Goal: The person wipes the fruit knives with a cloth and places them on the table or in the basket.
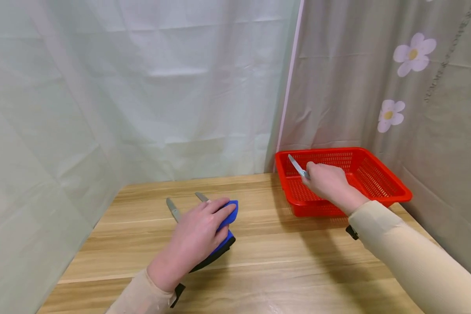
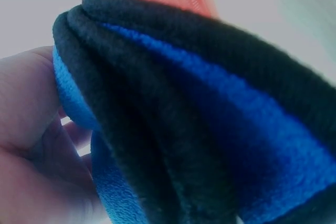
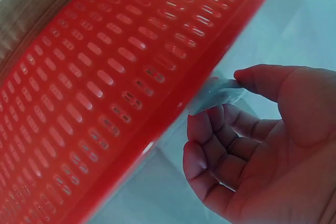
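Note:
My left hand [image 1: 198,229] grips a folded blue cloth [image 1: 228,214] with black edging, low over the wooden table. In the left wrist view the cloth's thick black borders [image 2: 252,45] bunch together beside the thumb. Just beyond that hand lie two grey knives, one on the left [image 1: 172,208] and one nearer the middle [image 1: 201,197], their near ends hidden behind the hand. Over the red basket [image 1: 310,210], my right hand [image 1: 329,181] pinches another knife [image 1: 297,165] between thumb and fingers, its blade pointing up and left. The right wrist view shows its pale handle [image 3: 220,95] near the rim.
The slotted plastic basket stands at the back right of the wooden table [image 1: 271,270]. Pale curtains [image 1: 188,87] hang close behind and along both sides, with white flowers [image 1: 414,54] printed on the right one.

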A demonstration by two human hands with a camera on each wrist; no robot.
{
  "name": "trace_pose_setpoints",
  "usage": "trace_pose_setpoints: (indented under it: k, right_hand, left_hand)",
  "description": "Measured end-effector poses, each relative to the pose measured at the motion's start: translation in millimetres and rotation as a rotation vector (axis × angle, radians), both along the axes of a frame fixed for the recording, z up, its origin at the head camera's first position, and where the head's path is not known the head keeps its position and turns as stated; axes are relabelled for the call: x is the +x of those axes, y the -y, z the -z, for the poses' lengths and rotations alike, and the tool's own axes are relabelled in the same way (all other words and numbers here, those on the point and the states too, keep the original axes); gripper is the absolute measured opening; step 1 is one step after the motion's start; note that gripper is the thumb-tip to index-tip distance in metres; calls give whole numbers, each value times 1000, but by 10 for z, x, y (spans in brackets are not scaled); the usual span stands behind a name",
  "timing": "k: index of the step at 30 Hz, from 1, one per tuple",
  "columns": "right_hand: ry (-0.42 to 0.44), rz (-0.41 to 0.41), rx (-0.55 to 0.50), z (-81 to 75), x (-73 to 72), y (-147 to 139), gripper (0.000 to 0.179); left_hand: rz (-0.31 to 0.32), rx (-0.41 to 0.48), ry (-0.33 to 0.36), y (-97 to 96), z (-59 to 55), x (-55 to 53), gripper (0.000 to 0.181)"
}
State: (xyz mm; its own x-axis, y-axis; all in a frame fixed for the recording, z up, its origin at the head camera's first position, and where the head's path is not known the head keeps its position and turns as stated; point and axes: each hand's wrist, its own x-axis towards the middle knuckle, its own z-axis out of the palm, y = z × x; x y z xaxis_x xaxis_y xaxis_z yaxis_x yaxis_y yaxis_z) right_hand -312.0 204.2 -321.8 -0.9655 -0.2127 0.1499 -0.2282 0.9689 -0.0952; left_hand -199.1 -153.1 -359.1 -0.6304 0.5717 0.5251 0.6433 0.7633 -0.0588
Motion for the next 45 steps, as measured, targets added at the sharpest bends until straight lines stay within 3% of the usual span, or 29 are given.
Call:
trace_pose_setpoints:
  k: [9, 21, 30, 45]
  right_hand:
    - [64, 24, 39, 42, -136, 152, 17]
    - [272, 116, 62, 249, -313, 148, 20]
    - [340, 167, 58, 400, -401, 176, 16]
    - [368, 152, 44, 445, -423, 226, 16]
  left_hand:
    - [-10, 8, 8, 20, 41, 20, 45]
    - [-1, 9, 9, 29, 95, 25, 44]
    - [-10, -7, 28, 50, 111, 39, 46]
    - [-34, -13, 45, 135, 156, 22, 46]
